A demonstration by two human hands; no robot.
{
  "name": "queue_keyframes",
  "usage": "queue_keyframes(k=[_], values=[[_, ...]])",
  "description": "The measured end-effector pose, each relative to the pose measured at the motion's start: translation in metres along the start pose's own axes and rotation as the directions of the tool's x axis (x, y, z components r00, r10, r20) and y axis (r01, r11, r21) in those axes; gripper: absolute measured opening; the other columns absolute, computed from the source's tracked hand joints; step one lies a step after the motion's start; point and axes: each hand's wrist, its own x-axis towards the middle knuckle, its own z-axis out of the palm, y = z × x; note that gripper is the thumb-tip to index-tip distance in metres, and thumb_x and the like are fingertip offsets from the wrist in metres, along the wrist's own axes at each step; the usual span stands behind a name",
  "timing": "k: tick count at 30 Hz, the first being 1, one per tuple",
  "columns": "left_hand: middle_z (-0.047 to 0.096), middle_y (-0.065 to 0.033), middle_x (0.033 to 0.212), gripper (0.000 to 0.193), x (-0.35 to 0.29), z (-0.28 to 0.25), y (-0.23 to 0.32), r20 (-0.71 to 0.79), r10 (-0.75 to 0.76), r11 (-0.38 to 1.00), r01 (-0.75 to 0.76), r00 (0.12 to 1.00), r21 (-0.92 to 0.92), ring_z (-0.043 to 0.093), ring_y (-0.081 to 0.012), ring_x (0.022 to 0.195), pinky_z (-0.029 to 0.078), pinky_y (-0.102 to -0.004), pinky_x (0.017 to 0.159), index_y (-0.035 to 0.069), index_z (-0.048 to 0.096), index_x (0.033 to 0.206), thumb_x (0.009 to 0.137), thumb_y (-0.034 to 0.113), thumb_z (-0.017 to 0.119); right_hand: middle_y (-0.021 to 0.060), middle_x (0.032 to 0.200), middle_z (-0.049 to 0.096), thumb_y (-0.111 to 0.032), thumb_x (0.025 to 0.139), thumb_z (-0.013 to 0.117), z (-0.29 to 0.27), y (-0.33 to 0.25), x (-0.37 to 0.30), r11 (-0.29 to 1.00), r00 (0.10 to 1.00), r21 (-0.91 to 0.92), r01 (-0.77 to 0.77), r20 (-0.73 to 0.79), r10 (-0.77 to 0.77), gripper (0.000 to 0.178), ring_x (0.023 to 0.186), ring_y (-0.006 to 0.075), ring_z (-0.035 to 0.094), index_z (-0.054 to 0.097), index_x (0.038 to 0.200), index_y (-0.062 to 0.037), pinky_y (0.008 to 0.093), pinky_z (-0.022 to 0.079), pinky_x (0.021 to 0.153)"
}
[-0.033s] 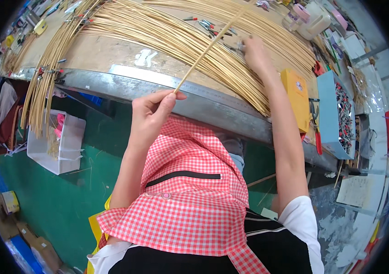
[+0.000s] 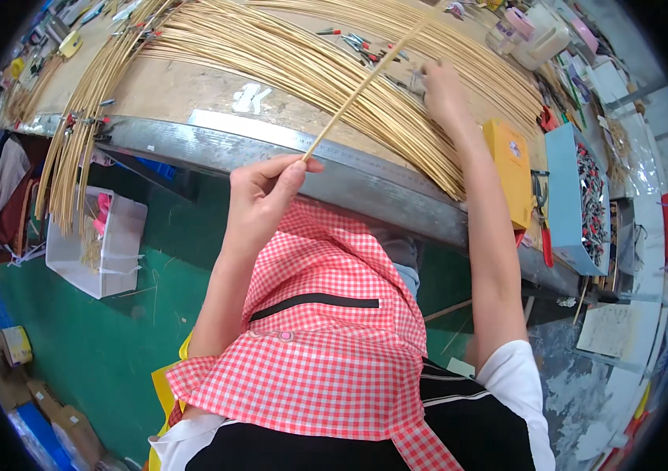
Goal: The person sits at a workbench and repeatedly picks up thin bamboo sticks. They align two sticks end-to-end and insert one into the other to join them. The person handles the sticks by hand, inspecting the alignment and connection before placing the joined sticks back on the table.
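My left hand [image 2: 265,195] pinches the lower end of a long, thin tan stick [image 2: 367,82] between thumb and fingers, just in front of the table edge. The stick slants up and away to the right across the table. Over the sticks on the table, my right hand [image 2: 445,96] is closed, with something small and greyish at its fingertips that I cannot make out. Beneath and beside it lies a wide spread of similar sticks [image 2: 287,67]. Several small red, black and silver pieces [image 2: 361,49] lie on them, left of my right hand.
A metal ruler [image 2: 248,129] lies along the table edge. To the right are a yellow box [image 2: 507,169], red-handled pliers [image 2: 547,239] and a blue box [image 2: 562,184] of small red and black pieces. Another stick bundle [image 2: 75,157] overhangs the left edge above a white bin [image 2: 122,263].
My left hand has shifted slightly to the right with the stick. My right hand has also moved a little to the right.
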Motion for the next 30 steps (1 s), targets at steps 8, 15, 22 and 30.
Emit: queue_keyframes(k=[8,15,22,30], values=[[0.053,0.0023,0.067,0.017,-0.011,0.016,0.003,0.079,0.123,0.986,-0.131,0.989,0.103,0.039,-0.004,0.058,0.029,-0.0208,0.05,-0.003,0.069,0.093,0.089,0.009,0.058,0.007,0.085,0.059,-0.004,0.091,0.051,-0.097,-0.121,-0.122,0.238,0.952,0.925,-0.295,0.265,0.152,0.025,0.071,0.0113,0.059,0.058,0.112,0.0094,0.0263,0.052,0.068],[0.059,-0.0041,0.065,0.013,-0.017,0.03,0.017,0.191,0.201,0.954,-0.236,0.961,0.186,0.046,-0.007,0.056,0.031,-0.0225,0.049,-0.002,0.069,0.091,0.086,0.006,0.06,0.0093,0.081,0.059,0.005,0.089,0.053,-0.087,-0.137,-0.169,0.128,0.965,0.976,-0.177,0.146,0.219,0.018,0.065,0.0102,0.055,0.062,0.104,0.0104,0.0252,0.054,0.062],[0.059,-0.0063,0.065,0.012,-0.021,0.035,0.014,0.211,0.215,0.948,-0.256,0.954,0.192,0.049,-0.0101,0.055,0.034,-0.0244,0.049,-0.002,0.069,0.09,0.086,0.004,0.06,0.0084,0.078,0.06,0.008,0.087,0.054,-0.086,-0.142,-0.173,0.134,0.951,0.981,-0.137,0.093,0.294,0.017,0.061,0.0096,0.053,0.064,0.102,0.0096,0.0225,0.051,0.058],[0.06,-0.0103,0.066,0.01,-0.021,0.036,0.018,0.227,0.178,0.946,-0.23,0.958,0.227,0.055,-0.0164,0.056,0.039,-0.0278,0.05,-0.001,0.068,0.089,0.084,0.0,0.06,0.0086,0.076,0.06,0.009,0.087,0.054,-0.087,-0.143,-0.174,0.14,0.946,0.982,-0.123,0.073,0.317,0.016,0.06,0.0093,0.053,0.063,0.1,0.0104,0.022,0.048,0.056]])
